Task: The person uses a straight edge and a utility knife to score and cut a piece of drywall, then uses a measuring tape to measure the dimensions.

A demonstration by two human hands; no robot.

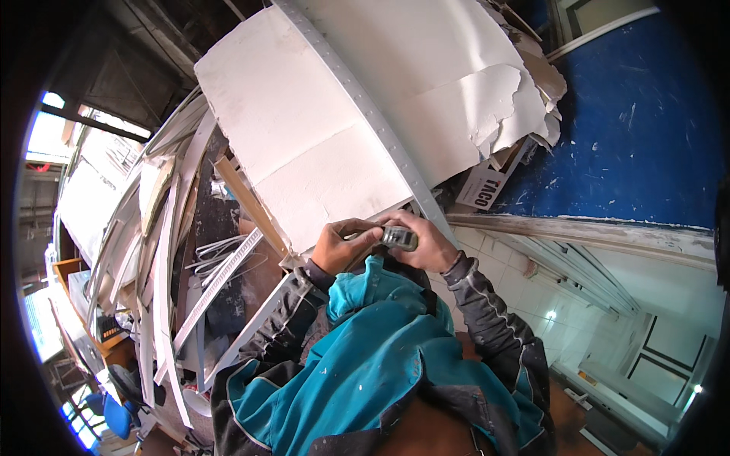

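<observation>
My right hand [428, 242] is wrapped round a small grey and black case that looks like a tape measure [400, 238]. My left hand [340, 245] is closed, its thumb and fingertips pressed against the left end of the case. What lies under those fingertips is hidden. Both hands are close together in front of my chest, at the near edge of a white board [304, 129]. A long metal strip [365, 106] dotted with small marks runs across the board and passes behind my right hand.
Long white strips and profiles [163, 251] are heaped at the left, beside a wooden batten [247, 201]. A torn white sheet [449, 99] covers the far right of the board. A scuffed blue panel [616, 121] and a white tiled surface [525, 304] lie to the right.
</observation>
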